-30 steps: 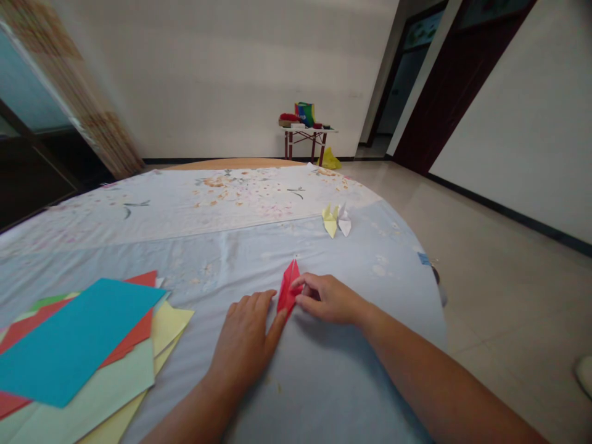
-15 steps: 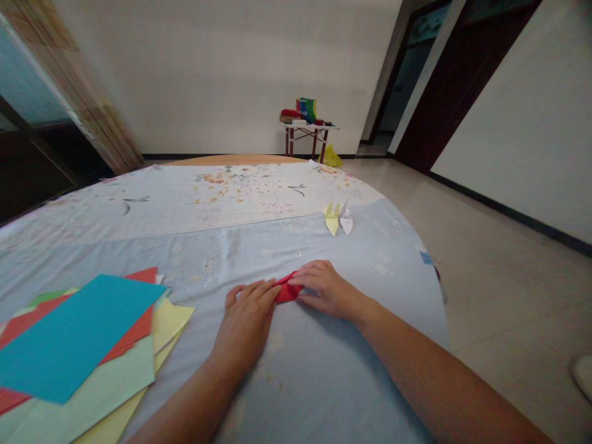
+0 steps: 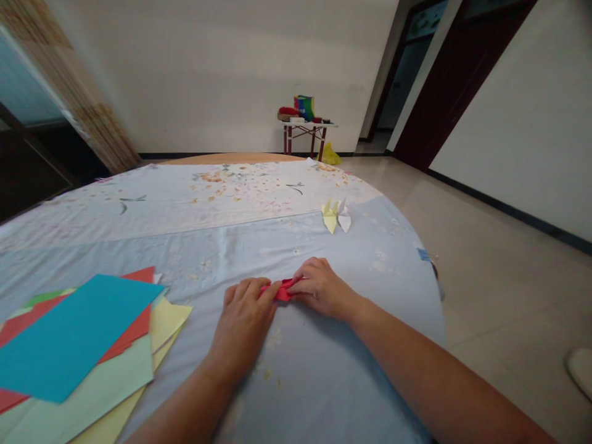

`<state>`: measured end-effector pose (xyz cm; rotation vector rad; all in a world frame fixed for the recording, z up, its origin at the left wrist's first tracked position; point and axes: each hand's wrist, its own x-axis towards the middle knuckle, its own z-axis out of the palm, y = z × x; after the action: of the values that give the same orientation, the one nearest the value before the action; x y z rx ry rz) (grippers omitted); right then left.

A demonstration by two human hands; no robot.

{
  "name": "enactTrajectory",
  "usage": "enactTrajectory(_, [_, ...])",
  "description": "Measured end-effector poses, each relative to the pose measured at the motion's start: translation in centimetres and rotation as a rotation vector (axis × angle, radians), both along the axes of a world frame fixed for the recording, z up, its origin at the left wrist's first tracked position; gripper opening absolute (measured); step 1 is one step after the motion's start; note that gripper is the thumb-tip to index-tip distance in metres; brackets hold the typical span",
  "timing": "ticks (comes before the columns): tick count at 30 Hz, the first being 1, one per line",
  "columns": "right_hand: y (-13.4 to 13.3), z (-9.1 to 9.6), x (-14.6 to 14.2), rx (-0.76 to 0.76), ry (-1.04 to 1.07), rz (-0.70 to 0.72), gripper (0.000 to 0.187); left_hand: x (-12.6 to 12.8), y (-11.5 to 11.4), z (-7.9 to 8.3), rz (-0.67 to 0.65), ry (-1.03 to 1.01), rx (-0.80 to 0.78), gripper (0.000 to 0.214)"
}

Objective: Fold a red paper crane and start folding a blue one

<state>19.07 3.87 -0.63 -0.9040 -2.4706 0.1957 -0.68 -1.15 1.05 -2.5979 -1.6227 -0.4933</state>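
Observation:
A small folded piece of red paper (image 3: 283, 290) lies flat on the pale blue tablecloth (image 3: 324, 370) in front of me. My left hand (image 3: 243, 324) rests on the cloth with its fingertips pressing the paper's left end. My right hand (image 3: 324, 288) curls over the paper's right end, fingers bent and pressed down on it. Most of the red paper is hidden under the two hands.
A loose stack of coloured sheets (image 3: 78, 345), blue on top, lies at the left. Two small folded paper figures, yellow (image 3: 330, 217) and white (image 3: 344, 216), stand further back right. The table's rounded edge (image 3: 435, 290) is close on the right. A small table (image 3: 305, 132) stands by the far wall.
The red paper stood up in a tall point a second ago; it now lies flattened and narrower under both hands. My right hand has moved over it and presses down.

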Motion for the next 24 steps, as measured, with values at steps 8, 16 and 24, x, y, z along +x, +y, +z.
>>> enactTrajectory(8, [-0.1, -0.1, 0.0, -0.017, -0.055, -0.035, 0.015, 0.2, 0.4, -0.4, -0.052, 0.0, -0.119, 0.021])
enactTrajectory(16, [0.0, 0.3, 0.3, 0.003, -0.051, -0.045, 0.017, 0.3, 0.3, -0.5, -0.064, -0.039, -0.128, 0.019])
enactTrajectory(24, [0.6, 0.0, 1.0, -0.036, 0.001, -0.042, 0.033, 0.3, 0.7, -0.8, -0.048, -0.057, -0.108, 0.021])
